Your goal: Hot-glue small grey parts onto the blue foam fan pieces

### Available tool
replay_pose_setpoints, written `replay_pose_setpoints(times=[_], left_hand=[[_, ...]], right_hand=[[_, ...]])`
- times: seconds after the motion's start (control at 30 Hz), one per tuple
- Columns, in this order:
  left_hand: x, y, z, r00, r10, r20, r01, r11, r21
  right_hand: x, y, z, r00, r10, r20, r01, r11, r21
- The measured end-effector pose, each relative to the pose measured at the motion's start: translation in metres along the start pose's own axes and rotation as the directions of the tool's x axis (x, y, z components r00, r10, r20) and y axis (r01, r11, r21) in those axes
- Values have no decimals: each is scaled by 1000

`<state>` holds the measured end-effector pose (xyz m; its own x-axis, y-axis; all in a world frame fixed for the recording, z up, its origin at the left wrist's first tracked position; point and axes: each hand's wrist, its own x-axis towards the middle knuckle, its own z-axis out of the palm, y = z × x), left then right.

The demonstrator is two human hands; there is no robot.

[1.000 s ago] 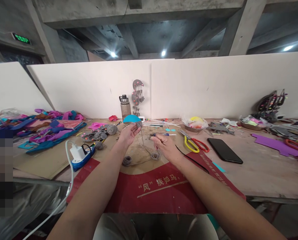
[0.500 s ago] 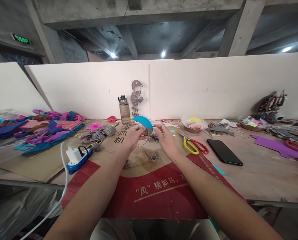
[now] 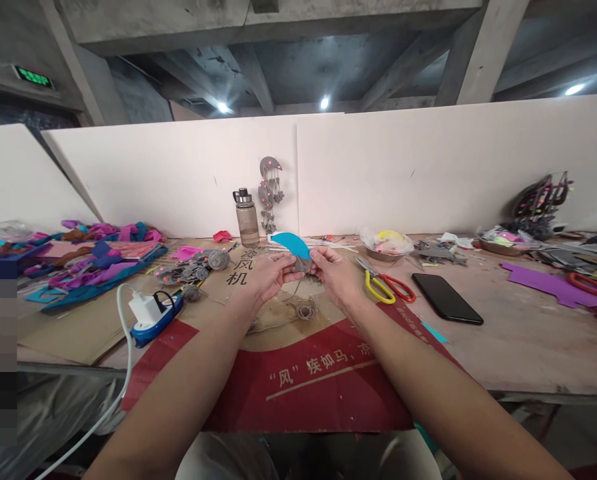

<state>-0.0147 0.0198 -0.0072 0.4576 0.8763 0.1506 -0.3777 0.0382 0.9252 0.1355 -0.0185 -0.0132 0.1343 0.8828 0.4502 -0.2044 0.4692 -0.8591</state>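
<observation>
Grip is narrow in both hands: the left hand (image 3: 272, 277) pinches the lower left of a blue crescent piece (image 3: 292, 244) between thumb and fingers, and the right hand (image 3: 334, 272) pinches its right end. The piece is held in front of the person, above the middle of the bench (image 3: 518, 353), rounded edge upward, with a grey part (image 3: 303, 265) showing beneath it between the hands. Nearer the person, a small coil of grey yarn (image 3: 305, 309) lies on a red and tan sheet (image 3: 308, 410) printed with Chinese characters. To the right are scissors (image 3: 372, 271) with one yellow and one red handle, then a black phone (image 3: 447, 298) lying flat. To the left, a white plug (image 3: 145, 310) sits in a blue power strip (image 3: 158, 325), with a heap of purple, blue and brown scraps (image 3: 109, 262) farther off. Behind, a bottle (image 3: 247, 225) stands upright beside a grey ornament with pink dots (image 3: 267, 193), against white panels (image 3: 188, 173).
</observation>
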Motion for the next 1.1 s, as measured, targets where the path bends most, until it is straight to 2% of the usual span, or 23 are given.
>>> replay_pose_setpoints(times=[0.13, 0.2, 0.37, 0.43, 0.5, 0.6, 0.67, 0.77, 0.93, 1.03, 1.1], left_hand=[[4, -2, -5, 989, -3, -151, 3, 1000, -3], [7, -1, -12, 973, 27, -228, -31, 999, -15], [16, 6, -38, 902, 138, -409, -183, 981, -71], [18, 8, -48, 875, 170, -452, -229, 970, -79], [20, 9, -56, 844, 183, -504, -260, 962, -86], [21, 8, -61, 803, 189, -565, -292, 952, -97], [21, 8, -61, 791, 203, -577, -309, 947, -91], [19, 9, -55, 804, 225, -550, -323, 942, -88], [11, 15, -31, 912, 199, -358, -275, 946, -174], [8, 21, -23, 933, 181, -312, -258, 939, -228], [9, 25, -27, 922, 165, -350, -262, 932, -252]], right_hand=[[1, 7, -7, 997, 5, -82, -13, 995, -98], [-2, 9, -8, 997, 21, -78, -32, 991, -132], [-24, 5, 5, 985, 115, 127, -69, 944, -324], [-33, 1, 11, 968, 123, 218, -21, 907, -420], [-39, -2, 15, 958, 64, 278, 81, 874, -480], [-39, -2, 14, 950, -88, 298, 242, 812, -531], [-37, -1, 11, 946, -133, 297, 282, 790, -545], [-35, 3, 9, 957, -69, 283, 219, 810, -544], [-35, 10, 13, 948, 99, 302, 89, 830, -550], [-35, 12, 16, 890, 246, 384, -12, 854, -521], [-34, 10, 16, 837, 312, 449, -79, 882, -465]])
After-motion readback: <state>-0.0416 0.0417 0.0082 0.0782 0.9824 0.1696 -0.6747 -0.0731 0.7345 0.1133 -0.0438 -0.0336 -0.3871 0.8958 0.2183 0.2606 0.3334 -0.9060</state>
